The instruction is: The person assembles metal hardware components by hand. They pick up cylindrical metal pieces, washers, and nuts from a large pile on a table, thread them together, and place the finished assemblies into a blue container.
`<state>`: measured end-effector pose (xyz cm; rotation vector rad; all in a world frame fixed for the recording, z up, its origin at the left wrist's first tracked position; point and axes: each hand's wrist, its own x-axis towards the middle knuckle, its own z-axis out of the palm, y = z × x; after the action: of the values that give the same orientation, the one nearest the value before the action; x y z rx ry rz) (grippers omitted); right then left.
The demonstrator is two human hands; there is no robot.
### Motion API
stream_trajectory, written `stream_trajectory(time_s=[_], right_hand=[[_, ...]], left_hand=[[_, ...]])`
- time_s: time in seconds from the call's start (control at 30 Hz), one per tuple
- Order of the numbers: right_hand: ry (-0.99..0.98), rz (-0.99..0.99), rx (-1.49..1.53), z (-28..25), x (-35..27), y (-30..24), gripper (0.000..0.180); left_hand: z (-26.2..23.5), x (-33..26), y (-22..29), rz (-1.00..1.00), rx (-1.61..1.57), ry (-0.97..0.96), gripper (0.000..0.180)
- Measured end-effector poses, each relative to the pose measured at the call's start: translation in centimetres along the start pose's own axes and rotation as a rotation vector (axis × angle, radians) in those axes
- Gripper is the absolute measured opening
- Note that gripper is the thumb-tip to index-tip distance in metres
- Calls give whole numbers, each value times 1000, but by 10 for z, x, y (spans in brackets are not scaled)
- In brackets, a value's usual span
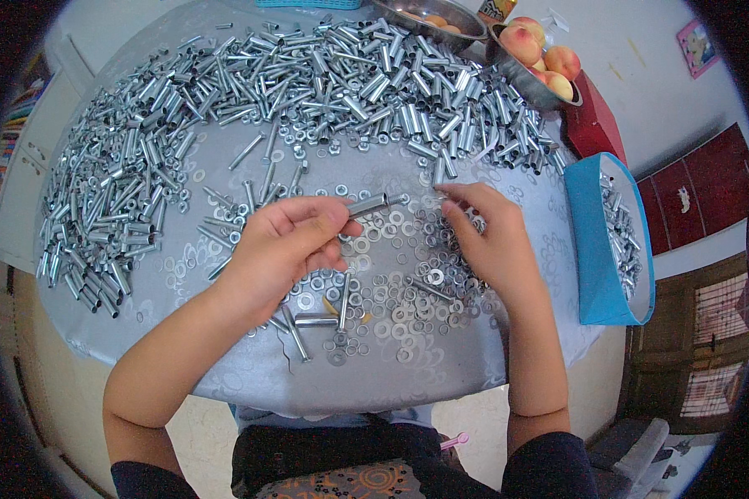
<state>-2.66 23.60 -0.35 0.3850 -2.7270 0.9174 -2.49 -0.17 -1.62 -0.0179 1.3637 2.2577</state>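
My left hand (295,237) is closed, thumb and fingers pinching a shiny metal sleeve (369,205) with a bolt end (399,199) sticking out of its right end. It is held tilted a little upward above the tabletop. To its right, my right hand (491,237) has its thumb and forefinger brought close together near that bolt end. Whatever lies between those fingertips is too small to make out. Under both hands spread flat washers (404,312) and spring rings. Loose bolts (295,334) and a sleeve (316,319) lie below my left hand.
A large heap of metal sleeves, bolts and nuts (308,75) curves around the table's (250,366) far and left sides. A blue fabric box (587,249) of metal parts stands at the right edge. Metal bowls, one with peaches (522,43), and a red box (592,121) sit at the back right.
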Motion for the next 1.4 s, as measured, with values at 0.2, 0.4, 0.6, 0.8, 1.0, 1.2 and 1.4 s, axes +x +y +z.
stream_trajectory(time_s=[0.2, 0.4, 0.6, 0.8, 1.0, 1.2, 1.4], right_hand=[[-24, -265, -89, 17, 5, -1, 26], [-56, -273, -186, 26, 6, -3, 20], [-54, -206, -158, 21, 4, -3, 16], [-42, -219, -132, 17, 2, -4, 16], [-22, -267, -120, 19, 2, -6, 13], [-74, -358, -76, 22, -1, -11, 11], [-5, -373, -111, 20, 1, -11, 12]], left_hand=[[3, -1, 0, 8, 39, -21, 26], [4, -2, -1, 22, 57, -39, 26], [4, -1, -1, 21, 92, -18, 26], [4, -1, -1, 10, 113, -18, 26], [3, -1, -2, 10, 99, -23, 25], [2, 0, -1, -9, 115, -39, 26], [-2, 1, -1, -18, 103, -55, 27]])
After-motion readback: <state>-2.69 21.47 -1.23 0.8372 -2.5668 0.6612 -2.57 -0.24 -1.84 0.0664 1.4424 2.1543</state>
